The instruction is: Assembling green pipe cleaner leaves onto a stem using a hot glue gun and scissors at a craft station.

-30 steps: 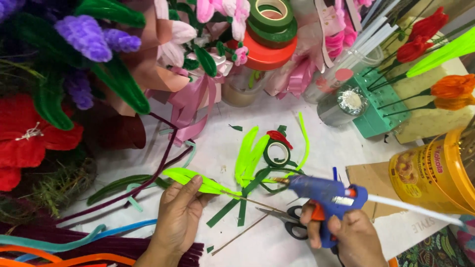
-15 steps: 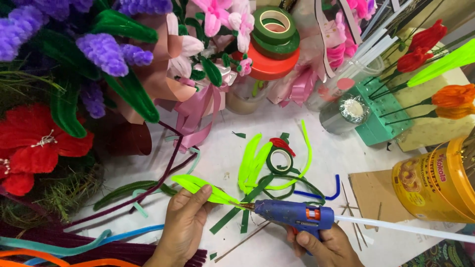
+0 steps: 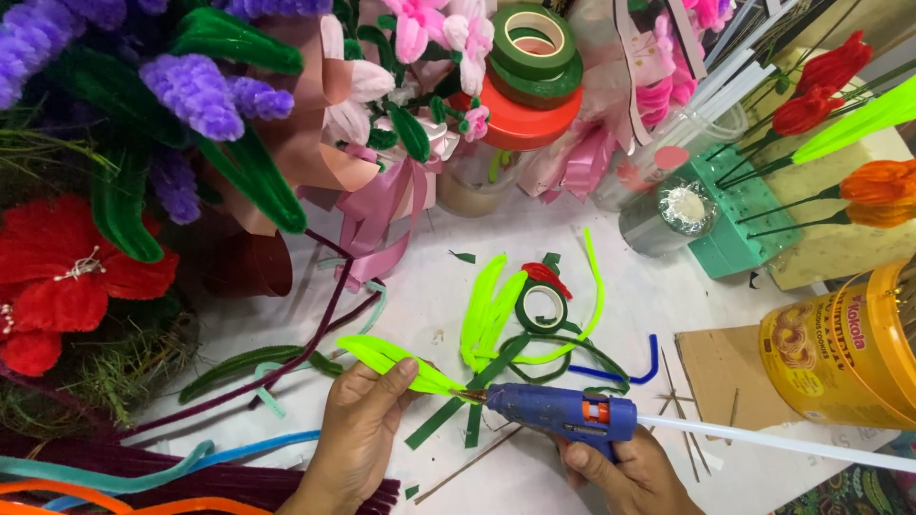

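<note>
Our left hand [image 3: 361,420] pinches a lime-green leaf [image 3: 396,360] between thumb and fingers, holding it just above the white surface [image 3: 429,286] with its narrow end turned toward the right, so that end is open to the nozzle. Our right hand [image 3: 630,472] is closed around the grip of the blue glue gun [image 3: 563,412], which lies nearly level, its tip touching the leaf's end. A white glue stick [image 3: 773,445] trails out of the back of the gun to the right. The hands meet low and close to us, likely to keep the joint steady.

Just beyond the nozzle lie more lime leaves [image 3: 489,305], dark green strips, a roll of green tape [image 3: 541,307] and a blue pipe cleaner [image 3: 625,367], all within reach. A yellow tub [image 3: 840,348] stands at the right edge, and stacked tape rolls [image 3: 525,57] sit among the finished flowers at the back.

Compared with a second ago, the gun has swung from pointing up and away, over the scissors, to level, and its tip has closed on the leaf. The left hand has barely shifted. The scissors no longer show.
</note>
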